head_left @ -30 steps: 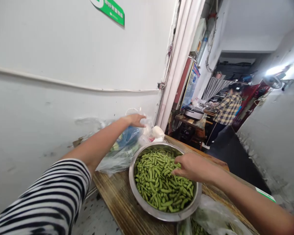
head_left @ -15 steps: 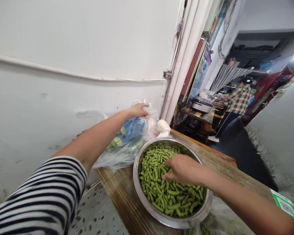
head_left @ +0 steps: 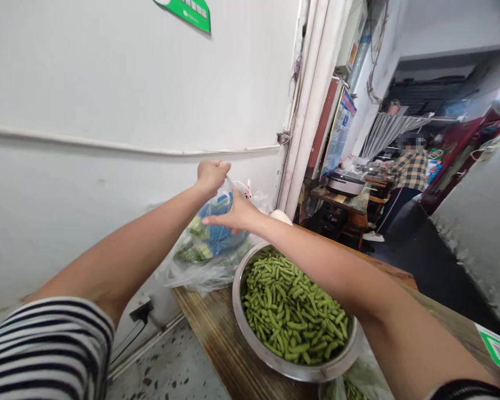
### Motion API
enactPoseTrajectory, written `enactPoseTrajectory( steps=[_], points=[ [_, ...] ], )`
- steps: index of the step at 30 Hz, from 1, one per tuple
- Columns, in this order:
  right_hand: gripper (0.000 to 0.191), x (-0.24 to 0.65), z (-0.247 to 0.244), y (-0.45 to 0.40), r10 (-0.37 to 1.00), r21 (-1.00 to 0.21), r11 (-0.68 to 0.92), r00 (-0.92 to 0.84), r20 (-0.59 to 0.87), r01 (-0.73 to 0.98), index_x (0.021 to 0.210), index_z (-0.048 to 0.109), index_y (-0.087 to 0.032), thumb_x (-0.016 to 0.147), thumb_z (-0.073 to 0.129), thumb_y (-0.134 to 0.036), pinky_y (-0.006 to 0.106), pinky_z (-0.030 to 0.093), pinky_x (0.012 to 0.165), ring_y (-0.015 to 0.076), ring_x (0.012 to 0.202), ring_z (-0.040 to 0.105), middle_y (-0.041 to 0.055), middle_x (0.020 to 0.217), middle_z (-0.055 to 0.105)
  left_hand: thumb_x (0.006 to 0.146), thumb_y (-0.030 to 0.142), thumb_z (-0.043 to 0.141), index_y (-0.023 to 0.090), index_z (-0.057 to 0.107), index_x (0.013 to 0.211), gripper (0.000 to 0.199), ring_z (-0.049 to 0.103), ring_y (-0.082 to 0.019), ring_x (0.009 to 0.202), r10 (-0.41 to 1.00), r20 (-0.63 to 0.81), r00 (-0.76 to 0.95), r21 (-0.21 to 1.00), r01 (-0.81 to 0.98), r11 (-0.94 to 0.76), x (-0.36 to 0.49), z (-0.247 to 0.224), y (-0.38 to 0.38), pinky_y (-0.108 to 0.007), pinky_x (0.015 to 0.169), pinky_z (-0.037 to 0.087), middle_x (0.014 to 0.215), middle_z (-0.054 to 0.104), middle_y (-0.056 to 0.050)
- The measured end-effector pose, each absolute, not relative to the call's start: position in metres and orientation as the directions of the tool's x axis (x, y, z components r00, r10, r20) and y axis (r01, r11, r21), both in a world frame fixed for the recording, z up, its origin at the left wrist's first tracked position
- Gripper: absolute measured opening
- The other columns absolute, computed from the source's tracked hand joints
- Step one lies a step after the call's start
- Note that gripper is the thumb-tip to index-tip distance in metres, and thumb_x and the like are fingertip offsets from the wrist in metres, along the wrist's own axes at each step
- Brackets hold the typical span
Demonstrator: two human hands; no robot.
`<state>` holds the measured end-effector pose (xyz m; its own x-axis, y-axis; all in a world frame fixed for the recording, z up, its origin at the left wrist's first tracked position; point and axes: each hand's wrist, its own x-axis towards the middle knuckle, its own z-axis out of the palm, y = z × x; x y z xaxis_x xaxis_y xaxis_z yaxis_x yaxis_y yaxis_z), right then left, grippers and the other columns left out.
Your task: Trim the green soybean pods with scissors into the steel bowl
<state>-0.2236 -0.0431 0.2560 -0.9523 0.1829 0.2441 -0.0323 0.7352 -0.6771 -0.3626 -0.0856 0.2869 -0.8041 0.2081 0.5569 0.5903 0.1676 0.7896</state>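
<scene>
My left hand [head_left: 212,176] is closed in a fist, with the gathered top of a clear plastic bag [head_left: 200,278] stretched up to it. Inside the bag, or behind its film, show cut green vegetables [head_left: 194,244] and a blue perforated basket [head_left: 220,230]. My right hand [head_left: 239,214] is at the bag just below, thumb stretched out to the left and fingers apart. Under my right forearm stands a wide steel basin [head_left: 244,333] full of green edamame pods [head_left: 289,311].
The wooden table [head_left: 208,328] runs off to the right, bearing a second plastic bag [head_left: 364,372] and a green-edged card [head_left: 498,350]. A pale wall [head_left: 108,183] rises close behind. Farther back, a person in a checked shirt [head_left: 412,169] stands by another table with a cooker [head_left: 345,183].
My right hand has left the pods and crossed over to the bag. My left hand has risen a little to the left and now grips the bag's top. The view has tilted slightly.
</scene>
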Motion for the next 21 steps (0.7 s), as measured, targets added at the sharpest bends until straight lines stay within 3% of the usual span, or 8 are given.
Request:
enactPoseTrajectory(
  steps=[3,7,9,12,14,16,21],
  points=[
    [0.108,-0.236,0.279,-0.063,0.297,-0.615,0.788,-0.883,0.362,0.013,0.142,0.027,-0.013,0.06,0.078,-0.06,0.041,0.056,0.08,0.0301,0.096,0.066,0.0222,0.131,0.052,0.071,0.03,0.055,0.021,0.037,0.055,0.026,0.037,-0.009,0.041,0.202,0.619,-0.759,0.754,0.646,0.115,-0.34,0.316,-0.102,-0.021,0.041,0.026,0.044,0.036,0.004],
    [0.086,-0.218,0.313,-0.052,0.258,-0.458,0.888,-0.794,0.551,-0.03,0.13,0.037,-0.014,0.065,0.079,-0.051,0.047,0.05,0.092,0.0346,0.115,0.057,0.0187,0.123,0.056,0.074,0.025,0.054,0.019,0.04,0.062,0.019,0.043,-0.01,0.047,0.263,0.62,-0.739,0.761,0.648,0.027,-0.298,0.348,-0.107,-0.019,0.045,0.031,0.049,0.034,0.004],
    [0.075,-0.203,0.326,-0.041,0.226,-0.45,0.891,-0.793,0.566,-0.068,0.125,0.04,-0.013,0.07,0.077,-0.046,0.044,0.053,0.087,0.032,0.108,0.06,0.0157,0.113,0.061,0.075,0.024,0.054,0.019,0.041,0.065,0.018,0.047,-0.01,0.053,0.316,0.63,-0.709,0.746,0.666,0.007,-0.275,0.357,-0.105,-0.019,0.049,0.033,0.052,0.036,0.003],
    [0.045,-0.18,0.339,-0.033,0.184,-0.519,0.852,-0.888,0.422,-0.07,0.112,0.049,-0.013,0.081,0.068,-0.04,0.033,0.056,0.065,0.0236,0.079,0.066,0.0084,0.084,0.064,0.078,0.022,0.054,0.018,0.041,0.066,0.019,0.049,-0.01,0.058,0.377,0.617,-0.691,0.749,0.663,-0.011,-0.243,0.364,-0.104,-0.02,0.054,0.036,0.055,0.037,0.002],
    [0.028,-0.167,0.344,-0.034,0.227,-0.586,0.81,-0.933,0.278,0.023,0.102,0.054,-0.013,0.091,0.056,-0.039,0.026,0.051,0.05,0.0173,0.058,0.061,0.0033,0.065,0.057,0.079,0.023,0.055,0.017,0.041,0.065,0.02,0.05,-0.011,0.061,0.417,0.623,-0.662,0.733,0.68,-0.015,-0.228,0.367,-0.104,-0.021,0.056,0.038,0.056,0.039,0.001],
    [0.026,-0.157,0.348,-0.035,0.316,-0.622,0.773,-0.926,0.209,0.124,0.095,0.055,-0.014,0.096,0.046,-0.038,0.023,0.046,0.041,0.0136,0.046,0.053,0.0001,0.055,0.05,0.077,0.024,0.056,0.017,0.043,0.063,0.021,0.051,-0.012,0.062,0.442,0.641,-0.628,0.702,0.712,-0.006,-0.219,0.369,-0.1,-0.023,0.057,0.04,0.057,0.042,0.0],
    [0.019,-0.14,0.364,-0.011,0.467,-0.583,0.788,-0.811,0.353,0.199,0.089,0.056,-0.012,0.094,0.049,-0.029,0.022,0.049,0.045,0.0135,0.049,0.055,0.0012,0.055,0.051,0.073,0.023,0.054,0.017,0.045,0.056,0.02,0.052,-0.012,0.062,0.426,0.732,-0.532,0.581,0.814,0.018,-0.217,0.376,-0.069,-0.022,0.056,0.04,0.055,0.046,-0.001]
  ],
)
